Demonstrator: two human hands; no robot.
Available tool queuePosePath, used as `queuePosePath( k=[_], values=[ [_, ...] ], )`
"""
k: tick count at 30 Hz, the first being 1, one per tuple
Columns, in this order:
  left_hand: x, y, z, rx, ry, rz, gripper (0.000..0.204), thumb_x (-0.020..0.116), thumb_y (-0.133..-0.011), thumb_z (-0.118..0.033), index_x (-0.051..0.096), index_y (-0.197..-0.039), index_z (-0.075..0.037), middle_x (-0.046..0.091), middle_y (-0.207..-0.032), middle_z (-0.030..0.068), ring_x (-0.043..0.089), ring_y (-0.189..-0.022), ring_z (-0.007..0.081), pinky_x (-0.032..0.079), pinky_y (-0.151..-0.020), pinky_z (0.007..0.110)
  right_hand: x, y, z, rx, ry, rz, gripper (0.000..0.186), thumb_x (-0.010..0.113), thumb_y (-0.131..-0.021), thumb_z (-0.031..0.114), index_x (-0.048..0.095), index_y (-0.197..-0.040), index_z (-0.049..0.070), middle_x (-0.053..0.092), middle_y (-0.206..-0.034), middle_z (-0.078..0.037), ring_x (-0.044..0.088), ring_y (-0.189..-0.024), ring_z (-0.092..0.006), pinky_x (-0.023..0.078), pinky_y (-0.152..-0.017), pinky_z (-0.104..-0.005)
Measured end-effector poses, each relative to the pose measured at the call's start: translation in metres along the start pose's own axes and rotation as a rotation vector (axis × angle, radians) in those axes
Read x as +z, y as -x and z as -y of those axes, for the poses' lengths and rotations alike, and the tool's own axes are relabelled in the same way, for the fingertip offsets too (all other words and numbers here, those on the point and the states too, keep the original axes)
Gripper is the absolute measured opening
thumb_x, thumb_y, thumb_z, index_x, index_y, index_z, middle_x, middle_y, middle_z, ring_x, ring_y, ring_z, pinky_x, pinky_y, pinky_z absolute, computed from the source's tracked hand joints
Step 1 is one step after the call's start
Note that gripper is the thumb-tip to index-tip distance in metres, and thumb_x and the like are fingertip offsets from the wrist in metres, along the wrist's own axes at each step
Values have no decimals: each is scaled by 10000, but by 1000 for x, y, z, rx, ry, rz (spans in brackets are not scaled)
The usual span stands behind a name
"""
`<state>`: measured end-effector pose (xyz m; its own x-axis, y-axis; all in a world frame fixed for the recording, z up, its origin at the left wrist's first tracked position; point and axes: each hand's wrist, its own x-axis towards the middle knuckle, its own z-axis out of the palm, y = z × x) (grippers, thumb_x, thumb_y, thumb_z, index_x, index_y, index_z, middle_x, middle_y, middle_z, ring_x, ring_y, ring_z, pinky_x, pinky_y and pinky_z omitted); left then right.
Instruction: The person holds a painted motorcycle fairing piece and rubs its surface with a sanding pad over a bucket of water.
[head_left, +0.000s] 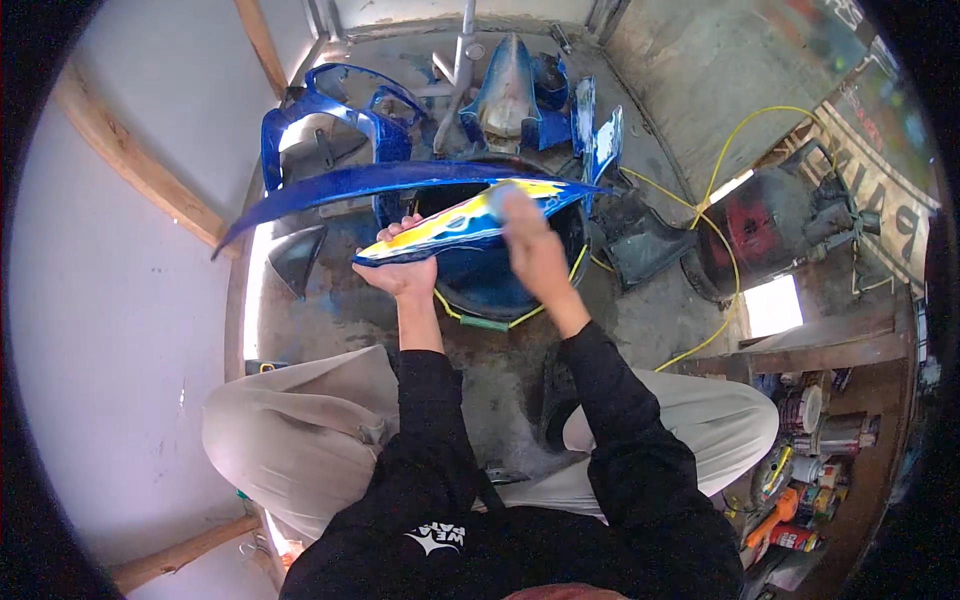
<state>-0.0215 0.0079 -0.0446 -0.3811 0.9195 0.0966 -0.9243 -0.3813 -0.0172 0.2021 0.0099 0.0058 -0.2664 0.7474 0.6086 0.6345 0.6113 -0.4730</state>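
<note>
The left hand (405, 272) holds the panel (455, 226) by its lower-left end, the palm beneath and the fingers curled over the far edge, closed on it. The panel is up in front of the person, above the dark tub (485, 280), tilted so that its right end points up and away; its face is blue with yellow and white patches, and a long blue strip (370, 183) curves out to the left behind it, seeming to meet it at the right tip. The right hand (535, 250) is blurred, its fingers at the panel's upper right part; I cannot tell whether they grip anything. A yellow cord (545, 308) runs round the tub's near side. Beyond lie a blue frame (378, 140) on the left and a worn blue cover (505, 95) near the middle. On the right, a yellow hose (738, 265) loops across a dark tank (755, 225), and cans (840, 432) stand on a shelf (880, 480)
</note>
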Motion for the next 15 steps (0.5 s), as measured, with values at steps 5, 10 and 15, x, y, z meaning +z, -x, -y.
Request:
queuePosePath(
  k=[5, 10, 15],
  values=[
    [8, 0, 7, -2, 21, -136, 593, 479, -851, -633, 617, -697, -77, 645, -806, 114, 605, -967, 370, 413, -1110, 536, 16, 3, -17, 399, 98, -280, 399, 585, -1011, 66, 616, -1392, -45, 535, -1488, -320, 450, -1431, -513, 407, -1187, -487],
    [1, -4, 9, 68, -11, -150, 537, 554, -834, -606, 641, -729, -86, 713, -863, 112, 592, -1301, 424, 378, -1193, 559, 65, 16, 81, -142, -29, 54, 578, 588, -931, 41, 502, -1497, -33, 471, -1549, -313, 386, -1493, -486, 311, -1252, -538],
    [-12, -6, 5, 54, 74, -80, 607, 486, -858, -627, 723, -793, -71, 781, -1004, 148, 533, -1405, 457, 385, -1200, 559, 36, 12, 49, -116, 31, 51, 531, 582, -975, 67, 506, -1490, -38, 532, -1516, -264, 461, -1443, -472, 364, -1231, -521]
  ],
)
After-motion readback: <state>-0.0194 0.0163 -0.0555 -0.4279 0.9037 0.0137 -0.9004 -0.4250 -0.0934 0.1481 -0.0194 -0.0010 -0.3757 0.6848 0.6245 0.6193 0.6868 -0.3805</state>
